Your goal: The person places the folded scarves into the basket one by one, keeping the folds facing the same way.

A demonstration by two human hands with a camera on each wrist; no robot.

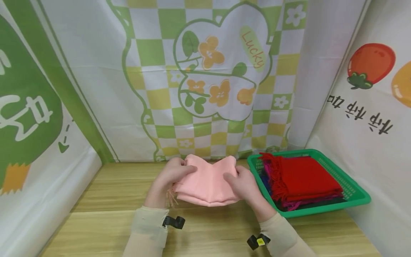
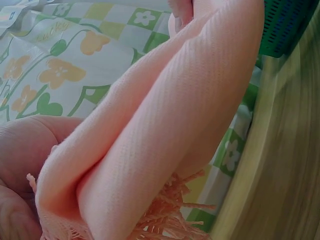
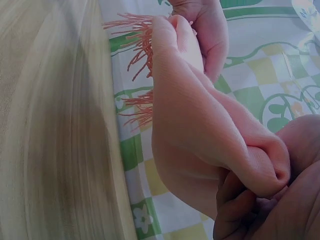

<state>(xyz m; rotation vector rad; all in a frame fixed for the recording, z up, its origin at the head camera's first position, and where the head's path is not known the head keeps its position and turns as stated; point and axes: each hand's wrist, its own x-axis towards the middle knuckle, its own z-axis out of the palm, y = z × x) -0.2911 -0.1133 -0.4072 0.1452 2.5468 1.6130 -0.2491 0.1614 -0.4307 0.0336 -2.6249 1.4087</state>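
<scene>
Pink scarf (image 1: 207,182) over wooden table (image 1: 112,192)

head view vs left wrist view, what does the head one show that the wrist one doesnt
Only the head view shows both hands together, the left hand and right hand each holding an end of the folded pink scarf above the wooden table, and the red scarf lying on top of the stack in the green basket.

Only the left wrist view shows the scarf's woven texture and its fringe hanging below the fold.

Both show the pink scarf, the basket, the table and the green checked flower backdrop.
</scene>
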